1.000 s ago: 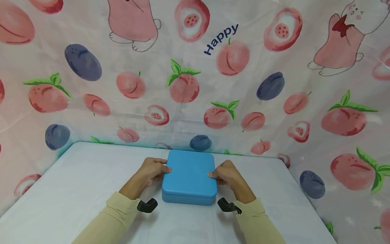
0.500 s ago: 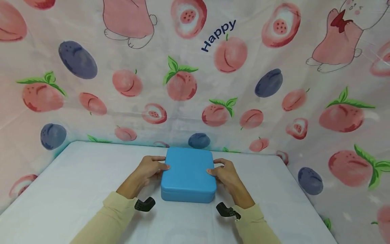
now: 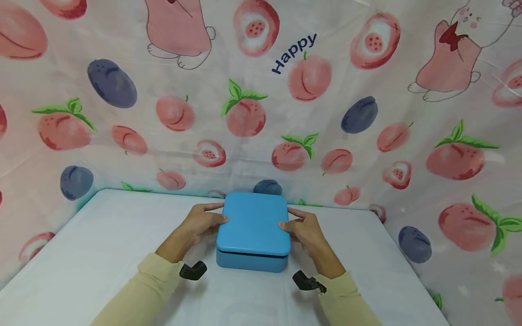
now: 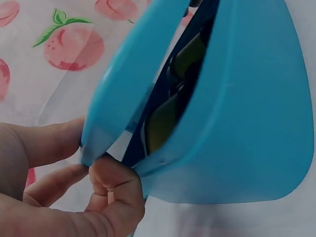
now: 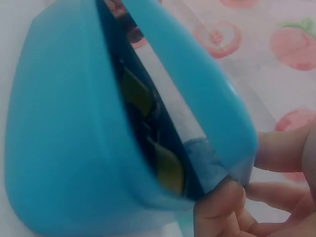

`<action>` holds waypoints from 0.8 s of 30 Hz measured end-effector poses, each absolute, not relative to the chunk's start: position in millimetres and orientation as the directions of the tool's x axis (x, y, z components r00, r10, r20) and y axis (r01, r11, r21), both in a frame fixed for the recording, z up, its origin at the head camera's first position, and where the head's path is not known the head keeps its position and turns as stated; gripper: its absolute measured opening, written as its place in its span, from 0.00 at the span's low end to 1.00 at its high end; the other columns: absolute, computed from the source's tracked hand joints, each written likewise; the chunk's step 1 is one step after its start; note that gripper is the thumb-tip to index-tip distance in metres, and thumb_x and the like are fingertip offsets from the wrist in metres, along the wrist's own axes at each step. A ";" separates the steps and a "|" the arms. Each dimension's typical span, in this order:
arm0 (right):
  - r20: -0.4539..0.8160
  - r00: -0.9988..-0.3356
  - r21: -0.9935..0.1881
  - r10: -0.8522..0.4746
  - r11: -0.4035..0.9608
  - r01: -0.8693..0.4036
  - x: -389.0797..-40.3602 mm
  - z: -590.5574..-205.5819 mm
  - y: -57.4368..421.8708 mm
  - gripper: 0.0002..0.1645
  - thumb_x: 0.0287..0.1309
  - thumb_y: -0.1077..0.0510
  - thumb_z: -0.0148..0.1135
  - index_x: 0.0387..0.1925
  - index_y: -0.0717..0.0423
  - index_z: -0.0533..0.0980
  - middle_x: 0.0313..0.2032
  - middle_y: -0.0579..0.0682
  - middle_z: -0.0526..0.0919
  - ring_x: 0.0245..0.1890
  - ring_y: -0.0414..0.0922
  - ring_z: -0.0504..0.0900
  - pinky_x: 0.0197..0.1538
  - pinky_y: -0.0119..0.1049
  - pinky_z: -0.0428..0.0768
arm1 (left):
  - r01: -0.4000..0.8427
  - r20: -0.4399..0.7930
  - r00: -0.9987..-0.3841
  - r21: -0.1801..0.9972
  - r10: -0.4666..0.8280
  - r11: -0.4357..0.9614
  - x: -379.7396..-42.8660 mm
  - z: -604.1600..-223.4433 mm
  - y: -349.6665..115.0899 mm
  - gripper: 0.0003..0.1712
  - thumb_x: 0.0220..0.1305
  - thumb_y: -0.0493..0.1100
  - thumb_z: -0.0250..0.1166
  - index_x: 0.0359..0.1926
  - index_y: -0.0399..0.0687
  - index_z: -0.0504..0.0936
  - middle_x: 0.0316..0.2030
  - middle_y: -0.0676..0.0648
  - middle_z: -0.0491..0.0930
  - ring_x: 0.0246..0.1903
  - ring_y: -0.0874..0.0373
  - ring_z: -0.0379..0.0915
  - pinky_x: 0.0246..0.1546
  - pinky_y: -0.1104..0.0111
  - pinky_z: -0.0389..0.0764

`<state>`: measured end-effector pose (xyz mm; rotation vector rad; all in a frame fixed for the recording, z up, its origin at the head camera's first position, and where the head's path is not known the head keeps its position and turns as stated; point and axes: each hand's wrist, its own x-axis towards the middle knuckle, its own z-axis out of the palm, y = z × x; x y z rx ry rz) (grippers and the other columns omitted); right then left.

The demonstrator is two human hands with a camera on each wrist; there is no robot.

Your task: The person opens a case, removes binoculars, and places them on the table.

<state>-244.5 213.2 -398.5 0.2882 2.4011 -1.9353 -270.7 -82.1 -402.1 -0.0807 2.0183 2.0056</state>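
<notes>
A blue rectangular box (image 3: 251,261) stands at the middle of the table, its lid (image 3: 255,222) raised a little off the base. On the lid's left edge my left hand (image 3: 201,222) pinches with the thumb on top and curled fingers beneath. My right hand (image 3: 306,228) grips the opposite edge likewise. Through the gap, in the left wrist view, dark contents with yellow-green pieces (image 4: 162,126) show inside. The right wrist view also catches a yellow-green piece (image 5: 170,168) within the box; the kind is unclear. Most of the inside is hidden under the lid.
A white-covered table (image 3: 134,226) spreads around the box. Behind it hangs a curtain (image 3: 195,81) printed with peaches and plums, which also closes off the right side. A black wrist device (image 3: 193,270) sits by the left cuff, and another black device (image 3: 307,281) by the right.
The lid has lifted off the base, so a dark gap now shows along its front edge. Both hands have risen slightly with it, and the right index finger has straightened along the side.
</notes>
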 end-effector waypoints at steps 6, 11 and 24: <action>-0.161 -0.983 -0.965 0.086 0.194 0.175 -244.0 -388.4 211.7 0.40 0.60 0.63 0.74 0.73 0.56 0.71 0.34 0.55 0.88 0.27 0.44 0.85 0.33 0.37 0.85 | -0.258 -0.256 -0.949 0.966 0.184 0.017 -270.6 -391.4 -90.2 0.37 0.67 0.36 0.70 0.75 0.43 0.70 0.41 0.46 0.88 0.31 0.60 0.80 0.35 0.69 0.81; -0.165 -0.984 -0.969 0.061 0.176 0.174 -241.2 -383.1 210.0 0.40 0.62 0.62 0.73 0.74 0.56 0.70 0.35 0.54 0.89 0.30 0.43 0.88 0.36 0.37 0.87 | -0.252 -0.249 -0.945 0.968 0.214 0.016 -271.4 -383.5 -97.4 0.37 0.68 0.36 0.70 0.76 0.41 0.69 0.40 0.47 0.86 0.30 0.59 0.77 0.36 0.69 0.80; -0.146 -0.989 -0.983 -0.007 0.115 0.144 -238.9 -370.3 190.0 0.39 0.64 0.63 0.70 0.74 0.58 0.69 0.28 0.47 0.85 0.22 0.39 0.80 0.32 0.34 0.83 | -0.240 -0.240 -0.941 0.970 0.236 0.029 -267.0 -368.3 -122.9 0.39 0.69 0.37 0.69 0.78 0.41 0.66 0.61 0.35 0.79 0.38 0.57 0.82 0.43 0.67 0.87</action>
